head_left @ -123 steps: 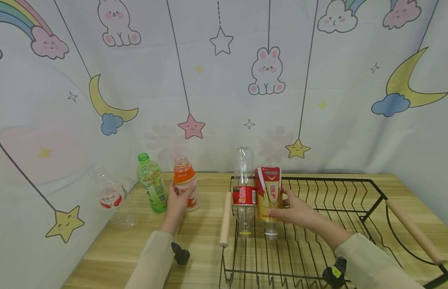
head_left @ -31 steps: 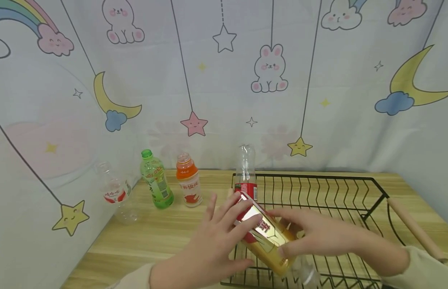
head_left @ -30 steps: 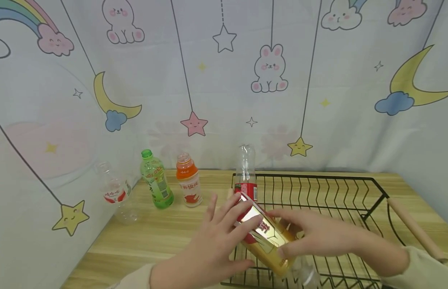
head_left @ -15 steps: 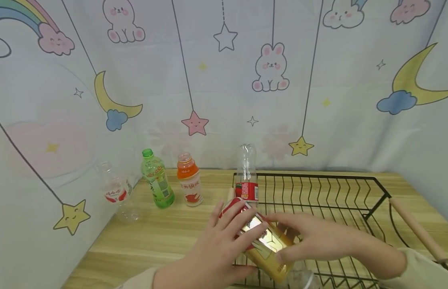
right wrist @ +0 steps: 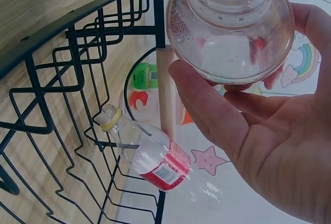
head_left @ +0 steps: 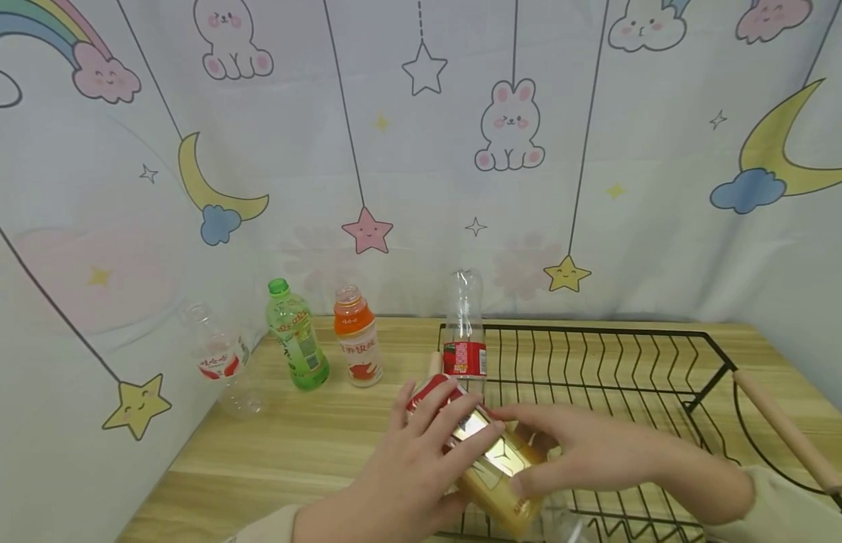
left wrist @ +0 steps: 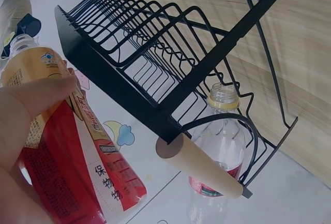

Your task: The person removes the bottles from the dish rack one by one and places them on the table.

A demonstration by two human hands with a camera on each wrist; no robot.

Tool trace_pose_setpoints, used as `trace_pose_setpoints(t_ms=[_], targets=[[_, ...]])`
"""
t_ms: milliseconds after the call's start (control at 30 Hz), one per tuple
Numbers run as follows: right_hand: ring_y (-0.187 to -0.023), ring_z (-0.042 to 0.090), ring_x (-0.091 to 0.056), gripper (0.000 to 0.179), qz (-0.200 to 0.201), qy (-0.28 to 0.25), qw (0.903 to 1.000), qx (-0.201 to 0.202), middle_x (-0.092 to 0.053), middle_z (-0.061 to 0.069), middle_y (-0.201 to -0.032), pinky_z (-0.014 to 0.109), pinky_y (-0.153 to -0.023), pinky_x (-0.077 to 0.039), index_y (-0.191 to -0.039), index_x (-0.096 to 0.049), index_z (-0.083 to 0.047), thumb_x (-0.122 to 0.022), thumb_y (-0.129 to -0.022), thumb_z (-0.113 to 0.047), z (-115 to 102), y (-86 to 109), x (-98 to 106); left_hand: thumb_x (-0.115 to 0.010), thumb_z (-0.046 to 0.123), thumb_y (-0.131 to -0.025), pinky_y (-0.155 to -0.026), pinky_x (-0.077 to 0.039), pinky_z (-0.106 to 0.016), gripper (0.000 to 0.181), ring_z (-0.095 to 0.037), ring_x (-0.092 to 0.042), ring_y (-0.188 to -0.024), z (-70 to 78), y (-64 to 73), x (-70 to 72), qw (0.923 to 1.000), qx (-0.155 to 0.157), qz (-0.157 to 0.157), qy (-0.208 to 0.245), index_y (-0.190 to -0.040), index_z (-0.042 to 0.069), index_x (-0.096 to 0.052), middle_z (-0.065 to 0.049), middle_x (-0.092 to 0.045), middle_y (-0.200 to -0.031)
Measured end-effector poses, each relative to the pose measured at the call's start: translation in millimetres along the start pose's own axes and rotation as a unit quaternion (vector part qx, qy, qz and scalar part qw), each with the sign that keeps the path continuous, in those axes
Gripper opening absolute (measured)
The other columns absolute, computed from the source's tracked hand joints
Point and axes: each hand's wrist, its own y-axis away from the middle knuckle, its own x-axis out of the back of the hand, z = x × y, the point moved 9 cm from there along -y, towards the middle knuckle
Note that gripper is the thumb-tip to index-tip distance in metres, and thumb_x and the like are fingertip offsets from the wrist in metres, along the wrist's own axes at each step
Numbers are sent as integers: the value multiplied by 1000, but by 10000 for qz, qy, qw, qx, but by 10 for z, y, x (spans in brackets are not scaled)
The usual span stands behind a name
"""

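Note:
A plastic bottle with a red and gold label (head_left: 497,461) is tilted above the rack, its clear neck pointing down to the right. My left hand (head_left: 401,471) grips its red base end, fingers across the top, with the thumb on the label in the left wrist view. My right hand (head_left: 597,449) holds the gold part near the neck, thumb on the front. The right wrist view looks at the bottle's uncapped clear mouth (right wrist: 227,22). Behind it, a clear bottle with a red label (head_left: 465,357) stands neck-down at the left end of the black wire rack (head_left: 597,329).
On the wooden table (head_left: 285,441), left of the rack, stand an orange-and-white bottle (head_left: 358,347), a green bottle (head_left: 297,339) and a clear bottle with a white-red label (head_left: 220,366). Wooden handles, one at the right (head_left: 791,434), flank the rack. A patterned curtain (head_left: 421,166) hangs behind.
About four seconds ago the red-gold bottle stood neck-down in the rack and my left hand was at the orange-and-white bottle. Now both hands hold the red-gold one, lately shifted slightly left.

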Motion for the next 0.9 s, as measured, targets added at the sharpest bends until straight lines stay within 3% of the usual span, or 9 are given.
trace_pose_setpoints(t_ms=[500,733,900], targets=[[-97,12,-59,68,50,103,9999,-36,-60,-2,-111,28,-76,-51,-144,-39,-9,-67,-88,-35,3,-2,26,-86,30,-65,-105,-26,-60,77,-29,-33,-133,-24,-8,16,10000,12,45,-58,-133,24,-51,-6,-43,-140],[-103,21,-61,64,286,-297,9990,-172,-60,7,-120,41,-81,-51,-145,-39,-9,-65,-91,-33,-12,-29,151,-90,27,-59,-101,-29,-57,80,-32,-41,-125,-140,11,125,9985,62,516,-188,-130,21,-53,-7,-49,-132],[-106,24,-60,61,644,-365,9973,-22,-60,10,-123,42,-86,-51,-144,-38,-7,-62,-94,-32,-62,-52,249,-90,26,-58,-103,-26,-55,80,-31,-41,-124,-314,92,179,9966,409,715,-73,-129,20,-54,-8,-50,-131]])
